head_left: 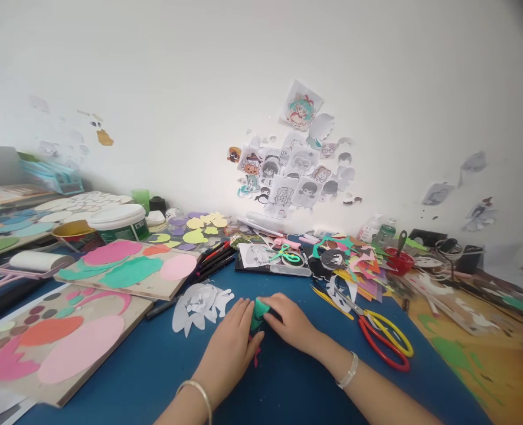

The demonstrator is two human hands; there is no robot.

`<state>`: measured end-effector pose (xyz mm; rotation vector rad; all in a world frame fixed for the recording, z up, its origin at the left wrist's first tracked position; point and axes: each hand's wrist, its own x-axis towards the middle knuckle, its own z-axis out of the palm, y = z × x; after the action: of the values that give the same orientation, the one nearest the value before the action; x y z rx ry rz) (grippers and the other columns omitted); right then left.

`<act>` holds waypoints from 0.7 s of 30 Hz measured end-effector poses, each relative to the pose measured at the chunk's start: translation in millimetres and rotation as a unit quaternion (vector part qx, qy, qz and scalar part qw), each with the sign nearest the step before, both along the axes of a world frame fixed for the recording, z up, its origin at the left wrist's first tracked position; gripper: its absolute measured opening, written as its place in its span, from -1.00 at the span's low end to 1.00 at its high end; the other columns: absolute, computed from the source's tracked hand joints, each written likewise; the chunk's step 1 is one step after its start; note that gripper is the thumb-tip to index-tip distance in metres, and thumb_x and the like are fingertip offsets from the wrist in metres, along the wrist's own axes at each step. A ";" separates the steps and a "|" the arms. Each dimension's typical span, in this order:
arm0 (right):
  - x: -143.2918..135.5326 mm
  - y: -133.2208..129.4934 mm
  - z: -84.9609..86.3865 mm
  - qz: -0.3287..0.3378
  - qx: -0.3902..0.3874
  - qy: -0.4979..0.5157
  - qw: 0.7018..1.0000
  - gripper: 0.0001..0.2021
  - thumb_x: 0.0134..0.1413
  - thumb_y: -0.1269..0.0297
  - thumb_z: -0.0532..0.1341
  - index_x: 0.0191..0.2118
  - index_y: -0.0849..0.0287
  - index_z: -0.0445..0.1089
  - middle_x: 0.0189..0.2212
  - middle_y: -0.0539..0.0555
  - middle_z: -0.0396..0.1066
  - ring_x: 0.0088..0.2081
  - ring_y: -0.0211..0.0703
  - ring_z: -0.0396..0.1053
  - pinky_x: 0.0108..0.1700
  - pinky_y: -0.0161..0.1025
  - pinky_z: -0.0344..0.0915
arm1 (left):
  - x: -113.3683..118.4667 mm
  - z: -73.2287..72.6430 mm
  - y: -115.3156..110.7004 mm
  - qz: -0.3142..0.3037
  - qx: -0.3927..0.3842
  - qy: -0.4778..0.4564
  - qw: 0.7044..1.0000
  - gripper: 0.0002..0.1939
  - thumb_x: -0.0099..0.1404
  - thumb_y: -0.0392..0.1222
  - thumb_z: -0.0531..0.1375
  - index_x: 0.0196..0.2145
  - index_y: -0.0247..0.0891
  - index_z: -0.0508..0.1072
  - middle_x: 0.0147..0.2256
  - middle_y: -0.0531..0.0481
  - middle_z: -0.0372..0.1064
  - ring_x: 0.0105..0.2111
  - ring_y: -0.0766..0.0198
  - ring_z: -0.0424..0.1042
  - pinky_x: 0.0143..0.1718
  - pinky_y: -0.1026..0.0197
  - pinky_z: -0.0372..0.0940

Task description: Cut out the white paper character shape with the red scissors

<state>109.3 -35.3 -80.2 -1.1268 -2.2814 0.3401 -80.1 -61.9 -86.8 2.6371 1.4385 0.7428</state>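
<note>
My left hand [231, 339] lies low over the blue mat, fingers stretched forward and thumb apart, its fingertips against a small green piece [260, 308] of thin sheet. From the other side, my right hand [291, 323] pinches that piece between thumb and fingers. Something dark shows by the right fingertips; I cannot tell whether it is shadow or an object. A narrow pink-red scrap [257, 356] sticks out under my left thumb. Left of the hands lie white paper cut-outs [202, 304]. Scissors with red and yellow handles [383, 339] rest open-bladed on the right, near yellow tweezers [332, 301].
Boards with coloured cut shapes [131, 330] fill the left, beside a paint roller [40, 261] and a white-lidded tub [118, 221]. Behind the hands are pens [212, 260], small green scissors [288, 255] and a pile of coloured scraps [368, 265]. A red bowl [398, 261] stands right.
</note>
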 end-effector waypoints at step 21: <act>-7.1 -21.1 2.3 -0.012 -0.019 -0.048 0.999 -0.49 0.14 0.17 0.19 0.19 0.15 0.14 0.16 0.17 0.18 0.13 0.03 0.14 0.13 -0.02 0.15 | -37.1 -12.9 -64.2 -0.014 -0.289 -0.464 0.837 -0.34 0.28 0.24 -0.25 -0.38 -0.18 0.52 -0.24 -0.09 0.51 -0.12 0.02 0.43 -0.04 -0.01 0.34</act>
<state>102.2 -56.4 -77.9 -1.2136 -2.3514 0.3274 -117.2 -126.1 -99.7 1.4646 1.0596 1.1247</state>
